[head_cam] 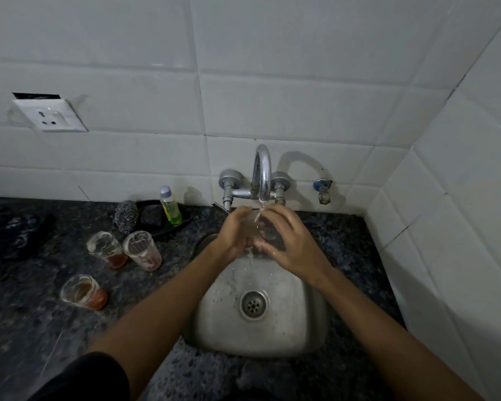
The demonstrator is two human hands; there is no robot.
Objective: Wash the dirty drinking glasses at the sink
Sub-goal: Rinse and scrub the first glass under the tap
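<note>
Step in hand: a glass was held under the tap over the sink; water was running onto it. It was judged to be in the rinse or rub stage.
Left hand: fingers were curled round the glass's left side, thumb up near the rim.
Right hand: fingers were wrapped round the right side; whether they were rubbing or only holding could not be told.
Glass: clear and largely hidden between the hands; its cleanness could not be judged.
Left to do: three dirty glasses were seen on the counter left of the sink, untouched. Two stood close together, reddish dregs in both; a third stood nearer, apart from them.
Done: no washed glass was seen set aside anywhere.
Supplies: a soap bottle and scrubber were noted far left of the tap, neither in use.
Progress: judged early, one of four in hand.
</note>
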